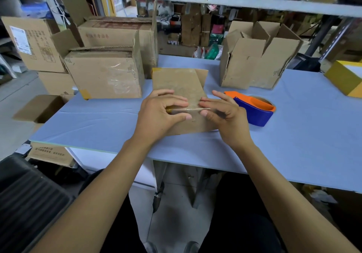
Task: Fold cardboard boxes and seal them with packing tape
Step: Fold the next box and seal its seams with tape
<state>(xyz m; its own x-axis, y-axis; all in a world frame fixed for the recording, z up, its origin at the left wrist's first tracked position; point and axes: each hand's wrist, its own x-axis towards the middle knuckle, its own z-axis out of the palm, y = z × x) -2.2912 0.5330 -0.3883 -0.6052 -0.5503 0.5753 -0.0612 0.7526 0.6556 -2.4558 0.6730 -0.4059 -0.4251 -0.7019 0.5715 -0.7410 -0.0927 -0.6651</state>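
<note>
Cardboard box [182, 88] gripped: left hand [158, 113], right hand [225, 115].

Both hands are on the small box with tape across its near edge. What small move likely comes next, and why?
Probably smoothing the tape down along the near edge. The left hand and right hand hold the small box by that edge, the strip stretched between their fingers and seemingly not yet pressed flat. The tape dispenser lies set aside.
</note>
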